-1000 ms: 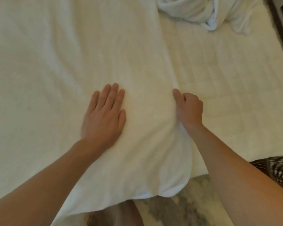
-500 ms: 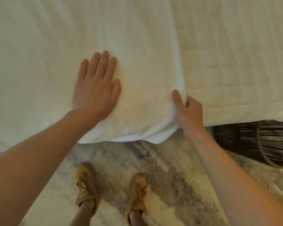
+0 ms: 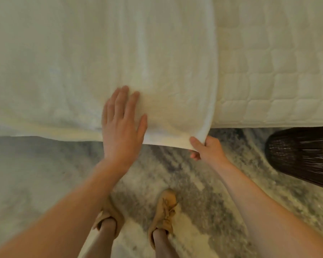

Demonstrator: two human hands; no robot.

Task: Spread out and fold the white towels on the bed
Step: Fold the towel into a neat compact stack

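A large white towel (image 3: 101, 53) lies spread over the left and middle of the bed, its near edge hanging over the bed's front. My left hand (image 3: 122, 125) rests flat on the towel near that edge, fingers apart and holding nothing. My right hand (image 3: 206, 148) pinches the towel's near right corner just below the bed's edge, thumb on top and fingers underneath. The quilted white bed cover (image 3: 278, 71) shows bare to the right of the towel.
A dark wicker basket (image 3: 302, 157) stands on the floor at the right, close to the bed. A mottled grey rug (image 3: 45, 174) covers the floor, with my two feet in tan shoes (image 3: 165, 213) below the hands.
My view has tilted down towards the floor. Both hands have slid towards the bed's near edge, and my right hand now grips the towel's corner below the edge.
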